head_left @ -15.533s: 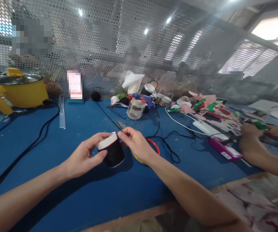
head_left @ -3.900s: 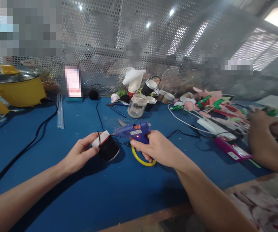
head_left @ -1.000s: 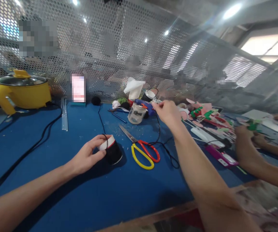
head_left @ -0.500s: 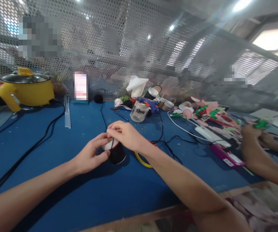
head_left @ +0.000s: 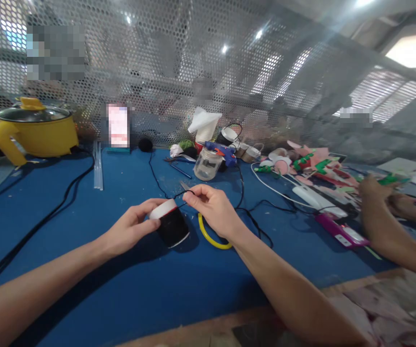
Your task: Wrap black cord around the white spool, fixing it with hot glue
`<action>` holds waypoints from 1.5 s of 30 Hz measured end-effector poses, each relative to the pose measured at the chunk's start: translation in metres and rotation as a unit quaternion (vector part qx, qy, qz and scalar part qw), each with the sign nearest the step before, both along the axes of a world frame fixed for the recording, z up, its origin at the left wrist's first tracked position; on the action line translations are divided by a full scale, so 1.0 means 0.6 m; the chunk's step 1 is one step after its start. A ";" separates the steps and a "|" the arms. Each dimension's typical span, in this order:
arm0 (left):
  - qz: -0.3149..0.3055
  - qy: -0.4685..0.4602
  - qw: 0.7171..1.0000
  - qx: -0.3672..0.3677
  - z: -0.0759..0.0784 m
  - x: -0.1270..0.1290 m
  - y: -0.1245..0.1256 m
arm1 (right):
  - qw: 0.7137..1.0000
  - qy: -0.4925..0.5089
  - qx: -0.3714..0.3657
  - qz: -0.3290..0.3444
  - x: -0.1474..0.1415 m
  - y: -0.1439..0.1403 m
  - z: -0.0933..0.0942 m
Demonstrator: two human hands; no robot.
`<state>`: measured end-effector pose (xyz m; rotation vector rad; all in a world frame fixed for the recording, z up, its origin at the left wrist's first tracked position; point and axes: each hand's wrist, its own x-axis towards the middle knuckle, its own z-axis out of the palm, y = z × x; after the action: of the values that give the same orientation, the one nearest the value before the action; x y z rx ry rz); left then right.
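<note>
My left hand (head_left: 130,226) grips a paper cup (head_left: 173,229) by its white upper part, thumb on the near side and fingers on the far side. Black yarn covers the rest of the cup, which tilts on the blue table. Right of it, my right hand (head_left: 211,207) pinches a strand of black yarn (head_left: 181,195) between thumb and fingers. That strand runs back across the table to a black yarn ball (head_left: 145,144). Under my right hand shows a yellow loop handle (head_left: 213,238), apparently of scissors; a thin metal tip pokes out beyond the fingers.
Behind stand a clear jar (head_left: 207,165), a blue glue gun (head_left: 220,150) and a lit phone (head_left: 118,126). A yellow pot (head_left: 36,135) is at left. Cables, a purple box (head_left: 340,231) and craft pieces lie right, near another person's hands (head_left: 377,197).
My right hand has moved from the cup's top to the right, drawing the yarn strand with it. My left hand stays on the cup, whose white rim now shows more.
</note>
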<state>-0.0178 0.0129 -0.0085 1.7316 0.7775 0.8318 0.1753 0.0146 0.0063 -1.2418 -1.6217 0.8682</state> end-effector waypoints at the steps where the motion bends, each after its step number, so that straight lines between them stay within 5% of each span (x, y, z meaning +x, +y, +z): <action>1: -0.002 -0.006 1.000 -0.002 0.000 0.000 0.000 | 1.000 -0.001 -0.002 0.001 0.001 0.001 -0.002; 12: -0.043 -0.063 0.997 -0.020 0.001 -0.002 -0.006 | 0.995 0.062 -0.070 0.045 -0.006 0.007 -0.029; 30: -0.047 -0.098 0.992 -0.059 0.012 -0.001 -0.012 | 0.953 0.194 -0.221 0.071 -0.029 -0.008 -0.018; 45: -0.043 -0.001 0.999 0.006 0.015 -0.001 -0.005 | 0.998 -0.049 0.008 -0.023 -0.030 -0.013 -0.025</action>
<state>-0.0185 0.0099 0.0003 1.7621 0.6927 0.7818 0.1572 0.0066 -0.0088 -1.3230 -1.6679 0.7739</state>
